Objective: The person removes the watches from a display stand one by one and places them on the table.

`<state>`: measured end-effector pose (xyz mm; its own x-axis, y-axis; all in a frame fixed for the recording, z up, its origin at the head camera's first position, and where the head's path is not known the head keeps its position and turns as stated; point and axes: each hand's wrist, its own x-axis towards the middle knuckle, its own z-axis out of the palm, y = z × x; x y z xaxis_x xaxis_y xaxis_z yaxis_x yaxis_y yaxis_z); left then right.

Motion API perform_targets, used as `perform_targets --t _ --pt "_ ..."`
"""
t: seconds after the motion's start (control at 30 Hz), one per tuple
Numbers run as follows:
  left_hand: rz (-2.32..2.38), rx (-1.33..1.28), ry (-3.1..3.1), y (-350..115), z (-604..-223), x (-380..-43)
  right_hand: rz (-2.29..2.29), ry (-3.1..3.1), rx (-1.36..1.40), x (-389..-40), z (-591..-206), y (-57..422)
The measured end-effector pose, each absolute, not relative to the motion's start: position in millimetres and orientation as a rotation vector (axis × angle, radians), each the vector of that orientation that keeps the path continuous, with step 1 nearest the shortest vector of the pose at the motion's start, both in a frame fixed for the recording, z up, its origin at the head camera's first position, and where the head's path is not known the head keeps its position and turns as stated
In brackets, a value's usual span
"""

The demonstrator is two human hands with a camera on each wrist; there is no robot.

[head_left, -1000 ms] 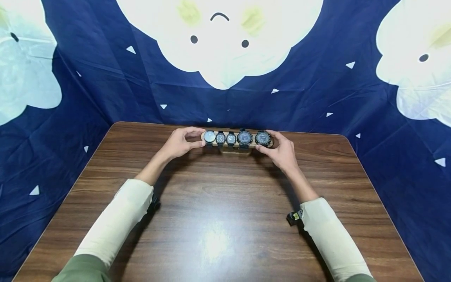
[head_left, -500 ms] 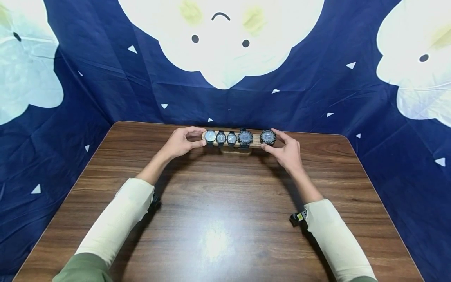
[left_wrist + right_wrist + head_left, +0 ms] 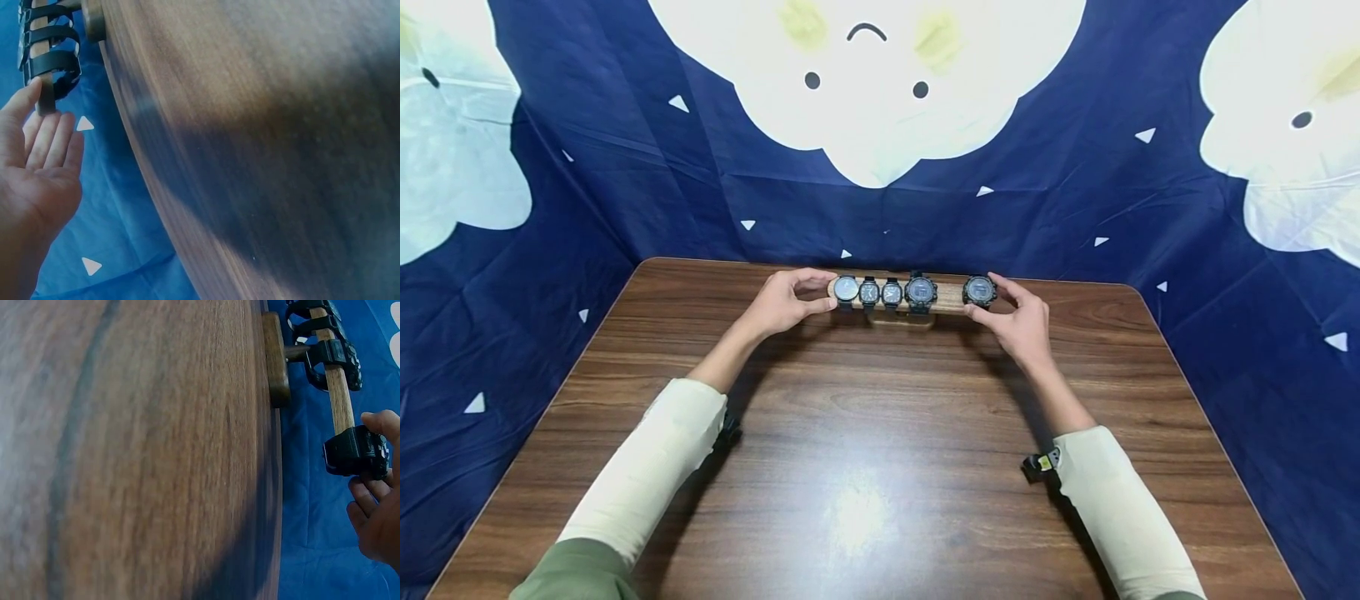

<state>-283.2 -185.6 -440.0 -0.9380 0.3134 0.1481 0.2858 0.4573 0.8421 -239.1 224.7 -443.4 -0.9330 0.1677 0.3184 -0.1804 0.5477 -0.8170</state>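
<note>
A wooden watch stand (image 3: 951,297) stands near the table's far edge, its bar running left to right. Several dark wristwatches (image 3: 891,293) are strapped round the bar's left and middle. My left hand (image 3: 781,303) holds the bar's left end (image 3: 45,100) between thumb and fingers, beside the round-faced watch (image 3: 846,288). At the right end, my right hand (image 3: 1021,327) pinches a chunky black wristwatch (image 3: 980,290) between thumb and fingers. In the right wrist view this black wristwatch (image 3: 353,452) sits at the bar's end, with bare wood between it and its neighbour.
The stand's wooden base (image 3: 275,362) rests on the brown wooden table (image 3: 850,417), close to its back edge. Behind and at the sides hangs a dark blue cloth (image 3: 880,225) with white clouds and triangles.
My right hand has moved the end wristwatch to the right along the bar, widening the gap to its neighbour. My left hand has stayed at the bar's left end.
</note>
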Motion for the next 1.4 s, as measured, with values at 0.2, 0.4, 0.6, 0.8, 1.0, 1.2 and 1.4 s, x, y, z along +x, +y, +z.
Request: perform_targets --t 0.2,0.4,0.6,0.8,1.0,1.2,1.4 --pt "1.531 0.541 2.655 -186.1 -438.8 -282.3 1.356 -2.411 0.001 -237.4 -440.5 230.1" --pt "1.530 0.543 2.650 -185.9 -437.8 -281.6 1.349 -2.425 -0.016 -234.9 -436.7 236.8" --pt "1.521 0.543 2.650 -185.3 -437.0 -281.4 1.333 -2.446 -0.054 -232.3 -434.7 244.6" --pt "1.510 0.535 2.652 -185.3 -436.0 -281.0 1.324 -2.436 -0.067 -230.4 -433.3 251.6" --pt "1.498 0.518 2.654 -185.0 -434.2 -279.6 1.309 -2.445 -0.093 -226.7 -431.3 259.9" --pt "1.487 0.511 2.655 -186.1 -435.1 -279.6 1.316 -2.464 -0.140 -224.7 -431.7 269.6" --pt "1.465 0.526 2.672 -186.2 -435.8 -280.5 1.329 -2.467 -0.188 -223.4 -433.6 280.3"
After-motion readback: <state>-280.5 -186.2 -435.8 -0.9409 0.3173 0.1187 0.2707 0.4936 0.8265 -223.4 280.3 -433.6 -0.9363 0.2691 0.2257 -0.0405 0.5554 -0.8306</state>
